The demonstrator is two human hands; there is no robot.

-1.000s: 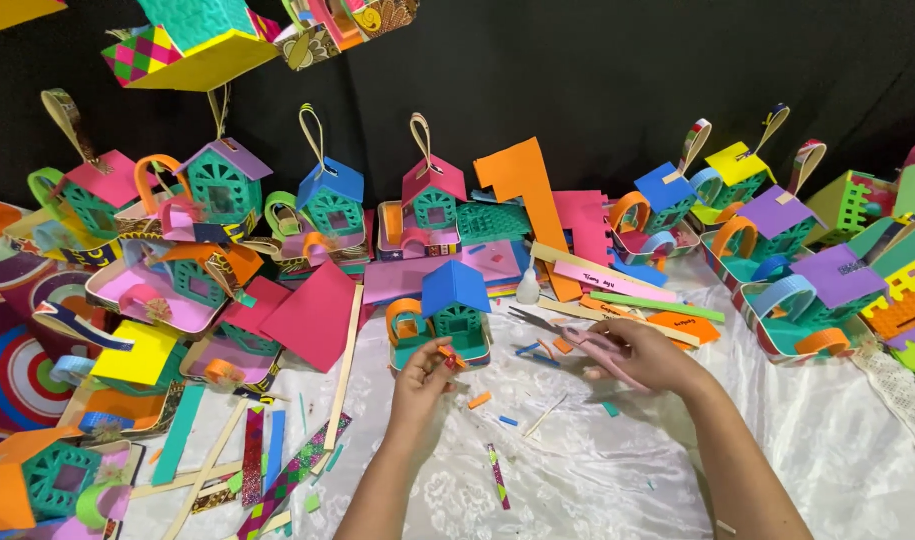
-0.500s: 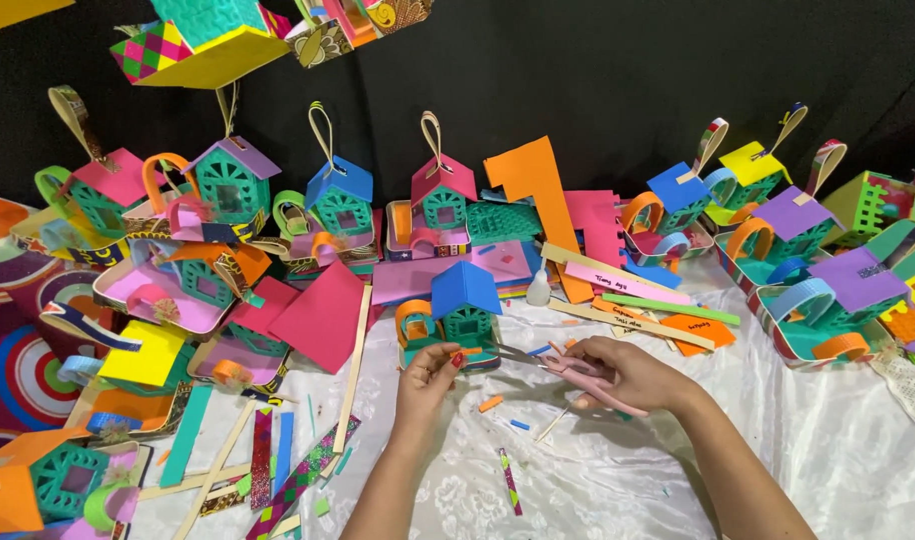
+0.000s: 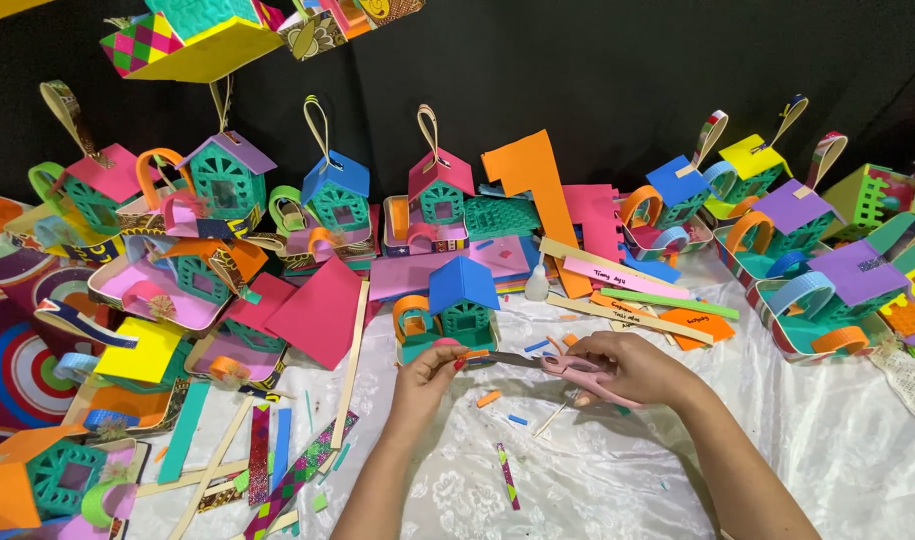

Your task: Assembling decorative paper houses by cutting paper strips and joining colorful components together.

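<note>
Scissors clamped in right hand point left at orange strip pinched by left hand, near cloth's middle.

Pink-handled scissors and a small orange strip are seen over a white floral-patterned cloth. Behind them, a teal paper house is roofed in blue, against a black backdrop.
</note>
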